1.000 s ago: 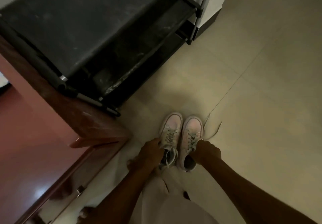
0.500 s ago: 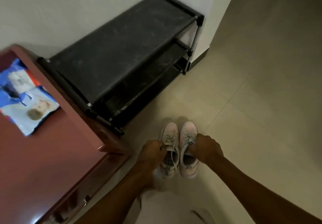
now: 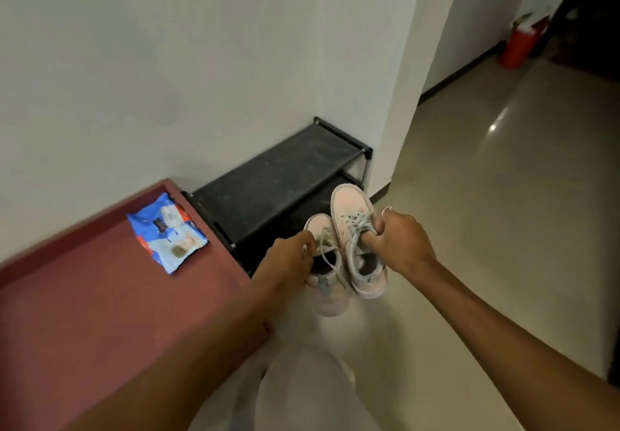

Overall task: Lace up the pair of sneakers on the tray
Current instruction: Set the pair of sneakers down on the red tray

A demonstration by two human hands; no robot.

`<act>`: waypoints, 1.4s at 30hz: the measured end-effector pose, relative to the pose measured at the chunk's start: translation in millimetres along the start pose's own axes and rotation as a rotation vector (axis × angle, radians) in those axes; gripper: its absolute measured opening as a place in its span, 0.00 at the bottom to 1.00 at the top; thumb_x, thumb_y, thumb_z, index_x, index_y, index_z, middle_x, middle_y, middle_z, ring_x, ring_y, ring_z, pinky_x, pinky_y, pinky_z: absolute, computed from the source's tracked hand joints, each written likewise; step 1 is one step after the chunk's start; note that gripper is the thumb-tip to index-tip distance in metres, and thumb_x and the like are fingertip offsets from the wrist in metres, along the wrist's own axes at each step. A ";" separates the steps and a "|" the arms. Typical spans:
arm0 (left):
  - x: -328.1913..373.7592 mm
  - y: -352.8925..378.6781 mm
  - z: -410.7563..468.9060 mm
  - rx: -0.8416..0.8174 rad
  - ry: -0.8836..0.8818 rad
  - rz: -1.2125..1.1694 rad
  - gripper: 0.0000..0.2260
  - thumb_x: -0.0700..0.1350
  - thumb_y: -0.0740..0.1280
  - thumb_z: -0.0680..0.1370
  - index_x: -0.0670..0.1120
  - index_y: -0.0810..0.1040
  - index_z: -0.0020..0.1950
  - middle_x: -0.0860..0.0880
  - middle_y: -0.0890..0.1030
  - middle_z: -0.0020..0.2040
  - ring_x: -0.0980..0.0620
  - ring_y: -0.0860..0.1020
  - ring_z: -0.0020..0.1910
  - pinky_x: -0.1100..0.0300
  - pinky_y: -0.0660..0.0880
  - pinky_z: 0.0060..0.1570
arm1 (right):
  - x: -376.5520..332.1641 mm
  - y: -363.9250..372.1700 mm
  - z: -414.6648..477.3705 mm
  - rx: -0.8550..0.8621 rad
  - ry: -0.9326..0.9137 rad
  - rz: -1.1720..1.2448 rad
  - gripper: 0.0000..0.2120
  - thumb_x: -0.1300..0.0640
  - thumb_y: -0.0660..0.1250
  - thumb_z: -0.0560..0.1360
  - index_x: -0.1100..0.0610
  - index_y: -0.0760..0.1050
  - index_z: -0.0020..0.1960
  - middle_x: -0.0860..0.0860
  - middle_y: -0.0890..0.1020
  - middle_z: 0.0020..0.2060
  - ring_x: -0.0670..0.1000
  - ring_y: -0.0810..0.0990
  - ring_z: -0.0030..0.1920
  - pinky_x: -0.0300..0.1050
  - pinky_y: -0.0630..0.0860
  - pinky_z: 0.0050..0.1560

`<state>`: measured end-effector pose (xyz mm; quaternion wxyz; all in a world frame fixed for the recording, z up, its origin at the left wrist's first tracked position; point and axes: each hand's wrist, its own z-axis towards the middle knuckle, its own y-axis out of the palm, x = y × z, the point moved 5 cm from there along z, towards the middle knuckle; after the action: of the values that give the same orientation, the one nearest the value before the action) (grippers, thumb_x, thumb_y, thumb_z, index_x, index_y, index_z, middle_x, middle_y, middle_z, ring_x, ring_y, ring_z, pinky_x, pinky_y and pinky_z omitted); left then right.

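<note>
Both hands are gripping shoes: my left hand (image 3: 288,259) is curling its fingers round the laced throat of the left pale pink low-top sneaker (image 3: 330,299), and my right hand (image 3: 399,239) is pinching the laces and tongue of the right pale pink sneaker (image 3: 349,212). I am holding the pair in the air in front of me, side by side and touching, toes pointing away. The right one is sitting higher and farther forward than the left.

To my left, the straight edge of a reddish-brown table top (image 3: 100,296) is running close beside my left forearm. Beyond it a black two-tier shoe rack (image 3: 278,175) is standing against the white wall (image 3: 167,61), its near part showing just behind the shoes. To my right a shiny beige tiled floor (image 3: 503,195) is stretching away wide toward a corridor, where a red fire extinguisher (image 3: 520,41) is standing beside a wall corner.

Each sneaker is showing a pale toe, a dark lining and grey-green laces (image 3: 357,224) crossing the eyelets, and loose loops are hanging over the left one's opening. How far up the lacing is reaching I cannot tell under my fingers.

On the table top a blue and white plastic packet (image 3: 167,232) is lying flat near the far edge. The rack's upper shelf is showing dust, and the sneakers are partly hiding its lower tier.
</note>
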<state>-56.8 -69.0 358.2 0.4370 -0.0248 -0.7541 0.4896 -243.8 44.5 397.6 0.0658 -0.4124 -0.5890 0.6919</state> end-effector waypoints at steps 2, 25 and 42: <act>3.4 -37.4 -19.3 0.067 -0.008 -0.010 0.10 0.39 0.60 0.77 0.55 0.70 0.42 0.49 0.79 0.35 0.50 0.79 0.31 0.52 0.78 0.32 | -31.9 -16.1 -9.0 0.040 -0.064 0.041 0.15 0.49 0.72 0.69 0.53 0.67 0.36 0.48 0.76 0.31 0.52 0.75 0.34 0.47 0.68 0.32; -214.7 -197.9 -280.7 0.748 -0.661 0.000 0.10 0.33 0.59 0.68 0.47 0.70 0.31 0.52 0.76 0.28 0.52 0.73 0.29 0.59 0.64 0.26 | -342.1 164.2 -133.1 -0.320 -0.572 0.232 0.12 0.57 0.69 0.73 0.56 0.67 0.36 0.51 0.74 0.32 0.51 0.70 0.32 0.46 0.67 0.30; -272.1 -165.2 -282.1 0.610 -0.766 0.198 0.09 0.38 0.58 0.73 0.51 0.69 0.37 0.50 0.77 0.33 0.45 0.75 0.33 0.52 0.76 0.32 | -324.8 262.0 -121.8 -0.374 -0.507 0.243 0.14 0.61 0.72 0.71 0.60 0.68 0.33 0.56 0.76 0.33 0.55 0.75 0.33 0.53 0.72 0.32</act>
<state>368.3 -79.3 350.1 0.0673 0.2143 -0.6768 0.7010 150.1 -128.1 334.2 -0.2423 -0.2992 -0.6499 0.6552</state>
